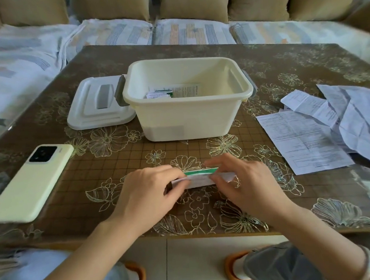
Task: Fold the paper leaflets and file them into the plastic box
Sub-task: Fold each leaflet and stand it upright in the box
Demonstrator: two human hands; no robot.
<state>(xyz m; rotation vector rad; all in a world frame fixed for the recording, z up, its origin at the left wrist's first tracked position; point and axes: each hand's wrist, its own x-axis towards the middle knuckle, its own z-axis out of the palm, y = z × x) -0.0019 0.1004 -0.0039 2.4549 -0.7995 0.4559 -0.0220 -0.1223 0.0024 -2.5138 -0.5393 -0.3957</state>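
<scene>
Leaflet (green-striped) pinched by left hand, right hand.

A table lies under the left hand and right hand, its brown covering printed with a fine grid and gold-outlined flowers, glossy on top; soft daylight glints off it to the right of the right hand; beyond both hands a sofa runs along the far edge and past the left hand, under a pale quilted cover with blue and orange stripes; tan cushions line its back; pale floor shows nearer than the hands.
</scene>
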